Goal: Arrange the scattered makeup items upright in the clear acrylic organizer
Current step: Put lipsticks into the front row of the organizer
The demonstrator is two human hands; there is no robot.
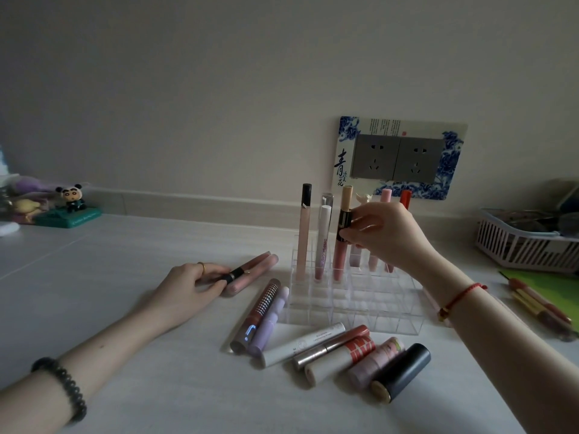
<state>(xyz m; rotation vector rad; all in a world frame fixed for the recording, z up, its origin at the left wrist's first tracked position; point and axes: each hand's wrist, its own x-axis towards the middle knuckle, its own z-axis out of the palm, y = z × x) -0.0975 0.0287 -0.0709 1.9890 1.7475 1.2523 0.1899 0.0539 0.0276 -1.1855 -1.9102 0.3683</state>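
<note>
- The right hand [380, 236] pinches the dark, gold-banded cap of a pink gloss tube [340, 245] between thumb and fingertips. The tube stands upright, its foot down in a back-row cell of the clear acrylic organizer [354, 296].
- The left hand [191, 286] lies low on the worktop [109, 277], fingers closed around the dark cap end of a pink tube [250, 270] that lies flat, its long axis running away to the right and up towards the organizer. A second pink tube seems to lie against it; I cannot tell whether the hand holds both.
- Along the organizer's back row stand a tall black-capped stick [304, 233], a clear-cased white pen [323, 236], the gloss tube, and several pink and red items partly hidden behind the right hand. The front rows look unfilled.
- Still lying flat near the organizer's front: a studded metallic tube [257, 311] and a lilac tube [269, 321] side by side at the left corner, then a white tube [304, 344], a silver-and-coral wand [332, 346], a cream tube with a red-patterned band [341, 358], a pink stick [376, 361] and a black lipstick [401, 372].
- The coming move likely turns on the left hand's tube: it lies left of the organizer, horizontal, so it must be tipped through a quarter turn, cap up, before dropping into a free cell. The left hand is the nearer one for it.
</note>
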